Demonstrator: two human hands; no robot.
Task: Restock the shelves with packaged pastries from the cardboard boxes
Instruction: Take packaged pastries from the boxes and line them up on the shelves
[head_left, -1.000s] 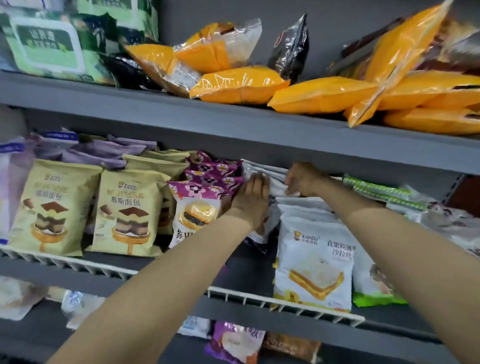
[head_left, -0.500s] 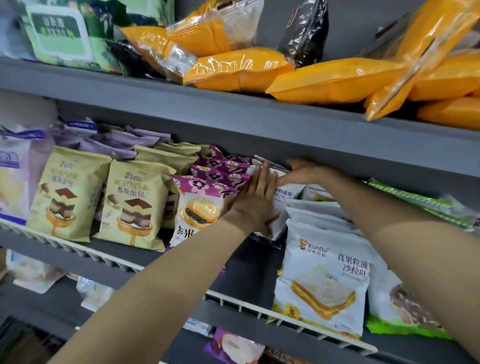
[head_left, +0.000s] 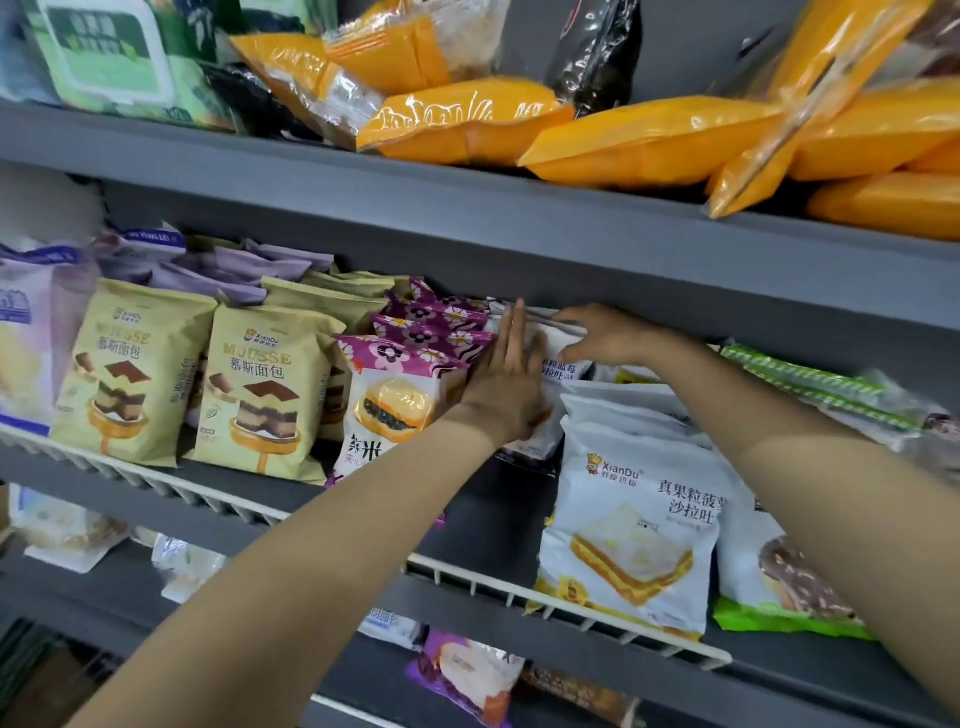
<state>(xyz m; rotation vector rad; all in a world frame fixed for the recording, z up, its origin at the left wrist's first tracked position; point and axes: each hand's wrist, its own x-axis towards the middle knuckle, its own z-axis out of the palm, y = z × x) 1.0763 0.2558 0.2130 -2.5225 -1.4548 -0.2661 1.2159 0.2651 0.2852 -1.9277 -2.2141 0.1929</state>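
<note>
My left hand lies flat, fingers straight, pressing the face of a white packet at the back of the middle shelf. My right hand, at its 2 o'clock, curls its fingers over that packet's top edge (grip narrow, pinching the seal). Purple flowered packets sit at 9 o'clock of my left hand, touching it. A white sandwich packet stands at 5 o'clock against the wire rail.
</note>
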